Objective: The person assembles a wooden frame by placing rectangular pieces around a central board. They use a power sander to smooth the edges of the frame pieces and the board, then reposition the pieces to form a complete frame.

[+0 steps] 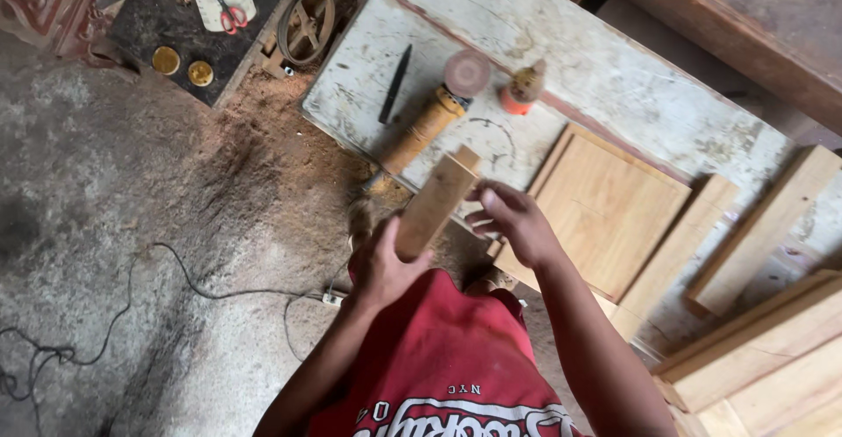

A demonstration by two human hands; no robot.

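Wood block (pixel 436 202) sat at frame centre, over the worktop (pixel 614 77) edge, left hand (pixel 379 270) grip closed on its 6 o'clock end. Right hand (pixel 513 222) at 3 o'clock, fingers loosely open, empty. Looked stiff, light, dusty; best held across the long faces.

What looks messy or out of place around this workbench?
Sawdust is heaped on the floor beside the white bench, and a black cable trails loosely across the concrete. The left hand holds a wooden block.

White workbench (pixel 614 77): sander (pixel 430 121), pencil (pixel 395 84), boards (pixel 605 209).
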